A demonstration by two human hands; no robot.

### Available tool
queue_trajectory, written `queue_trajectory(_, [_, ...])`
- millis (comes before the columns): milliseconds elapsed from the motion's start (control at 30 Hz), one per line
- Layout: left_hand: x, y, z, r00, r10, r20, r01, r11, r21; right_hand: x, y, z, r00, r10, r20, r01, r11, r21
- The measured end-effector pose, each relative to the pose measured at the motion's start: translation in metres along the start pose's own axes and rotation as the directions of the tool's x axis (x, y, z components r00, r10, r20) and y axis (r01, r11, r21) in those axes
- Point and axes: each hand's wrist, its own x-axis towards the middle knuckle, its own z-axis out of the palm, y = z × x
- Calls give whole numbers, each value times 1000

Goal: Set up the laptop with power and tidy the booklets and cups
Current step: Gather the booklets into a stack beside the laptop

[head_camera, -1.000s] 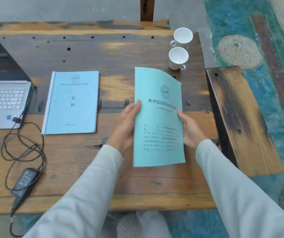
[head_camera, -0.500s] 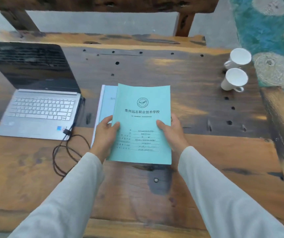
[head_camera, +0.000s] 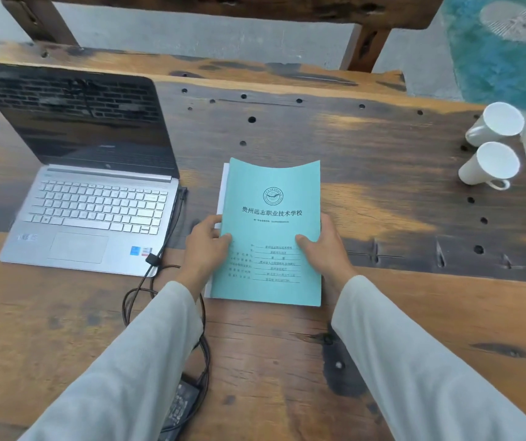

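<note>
Pale grey sleeves (head_camera: 134, 361) reaching in from the near edge over worn brown wooden table (head_camera: 414, 313); black power brick (head_camera: 180, 401) lying by the near edge, its cable (head_camera: 159, 281) looping up to the laptop's right side; left hand (head_camera: 206, 249) and right hand (head_camera: 325, 246) gripping the teal booklet (head_camera: 271, 218) by its two long edges, thumbs pressed on the cover; laid on a second booklet (head_camera: 222, 198), only a thin pale strip showing at left; far edge of the cover curling upward; open silver laptop (head_camera: 96, 211) just left, screen dark; two white cups (head_camera: 491, 148) touching, far right, well apart from the booklets.
</note>
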Motion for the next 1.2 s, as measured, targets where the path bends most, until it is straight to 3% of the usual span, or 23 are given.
queue_trajectory(200, [2,-11,-3,994,99,-53,-87,976,198,10,-1,-4,998,-48,44,56,975,-217])
queue_trajectory(400, [9,-16,0,978,165,-130,-123,950,286,18,0,-3,996,54,77,-16,903,-430])
queue_trajectory(700, [12,-21,3,983,89,-161,-69,990,126,11,-2,10,990,136,32,-106,881,-461])
queue_trajectory(967, [8,-24,6,963,104,-249,-65,985,159,11,8,13,991,101,-85,-120,957,-265])
queue_trajectory(1200, [7,-23,8,966,81,-245,-44,988,150,8,13,15,992,70,-101,-92,967,-236])
